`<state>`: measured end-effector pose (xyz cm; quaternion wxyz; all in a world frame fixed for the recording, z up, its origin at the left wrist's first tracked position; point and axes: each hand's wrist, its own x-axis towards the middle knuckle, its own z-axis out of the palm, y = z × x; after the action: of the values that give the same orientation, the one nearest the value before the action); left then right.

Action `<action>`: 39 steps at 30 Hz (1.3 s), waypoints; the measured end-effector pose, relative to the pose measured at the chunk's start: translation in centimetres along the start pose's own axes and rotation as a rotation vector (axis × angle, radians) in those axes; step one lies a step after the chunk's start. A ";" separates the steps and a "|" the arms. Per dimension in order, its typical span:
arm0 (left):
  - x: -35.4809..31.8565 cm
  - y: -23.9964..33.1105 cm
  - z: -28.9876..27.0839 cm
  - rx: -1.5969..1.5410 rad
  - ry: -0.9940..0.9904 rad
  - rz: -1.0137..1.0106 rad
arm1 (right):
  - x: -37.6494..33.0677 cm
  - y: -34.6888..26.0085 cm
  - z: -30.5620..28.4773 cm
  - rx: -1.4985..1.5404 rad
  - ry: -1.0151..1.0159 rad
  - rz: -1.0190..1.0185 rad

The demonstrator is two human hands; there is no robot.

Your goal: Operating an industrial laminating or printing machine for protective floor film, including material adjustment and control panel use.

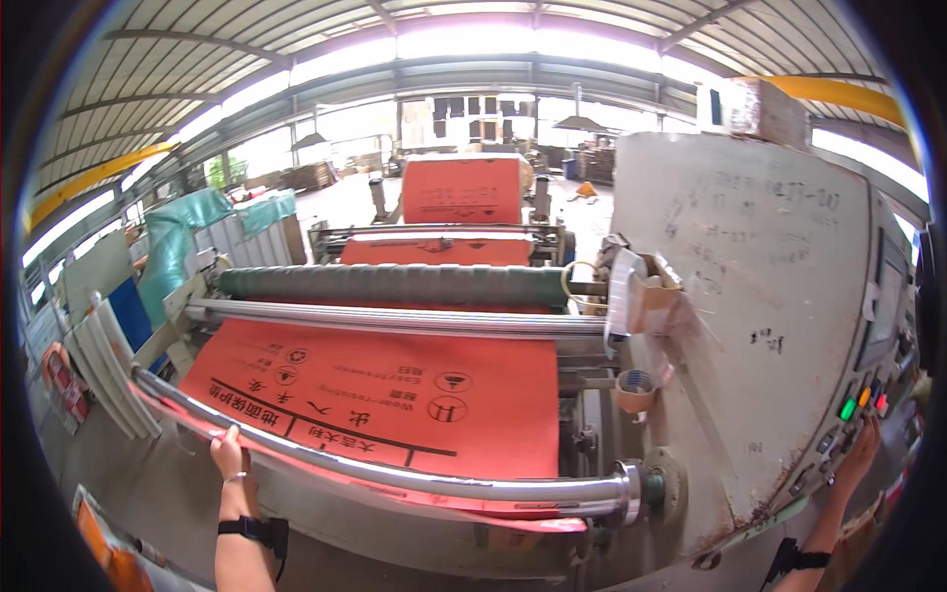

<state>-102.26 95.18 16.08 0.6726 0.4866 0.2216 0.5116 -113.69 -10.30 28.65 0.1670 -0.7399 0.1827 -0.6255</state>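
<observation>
A wide red printed sheet (473, 395) runs through the machine and over a shiny metal roller (414, 480) nearest me. My left hand (229, 456) is closed at the near side of this roller, its fingers pinching the hanging edge of the sheet. On the right, my right hand (862, 450) reaches up to the control panel, just below a lit green button (848, 408) and a red button (881, 403). Its fingers are small and partly hidden there, so whether it presses or turns a control does not show.
Behind the sheet lie a ribbed silver bar (414, 321) and a dark green roller (395, 286). Farther back stands a large red roll (462, 190). A tall grey machine cabinet (730, 296) fills the right side. White panels (104, 365) lean at the left.
</observation>
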 end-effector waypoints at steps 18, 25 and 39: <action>6.3 -1.7 20.0 0.401 0.000 0.263 | 0.6 0.1 -3.2 -0.141 0.002 -0.099; 9.5 -12.7 22.5 0.409 -0.032 0.207 | -16.8 -29.3 0.5 0.233 -0.287 -0.281; -9.9 4.2 12.7 1.241 -1.986 0.575 | -37.9 -56.7 17.2 0.392 -1.400 -0.923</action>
<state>-97.88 80.78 23.20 0.0627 0.9400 -0.3007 -0.1485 -98.94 57.96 20.13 0.0949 -0.9133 -0.3927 -0.0510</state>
